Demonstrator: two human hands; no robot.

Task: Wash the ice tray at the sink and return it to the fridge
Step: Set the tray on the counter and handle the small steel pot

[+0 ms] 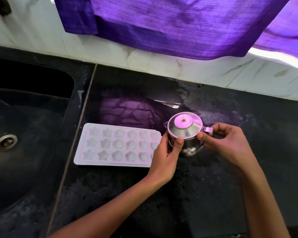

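White ice tray (117,145) with star and flower moulds flat on the black counter (248,117), just right of the dark sink (24,117). Left hand (165,152) curled around a small steel jug (186,133) beside the tray's right end; right hand (220,140) pinching the lid's rim at the handle. Purple curtain (179,23) overhead.

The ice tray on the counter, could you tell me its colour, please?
White, tinted slightly pink-violet: ice tray, head view.
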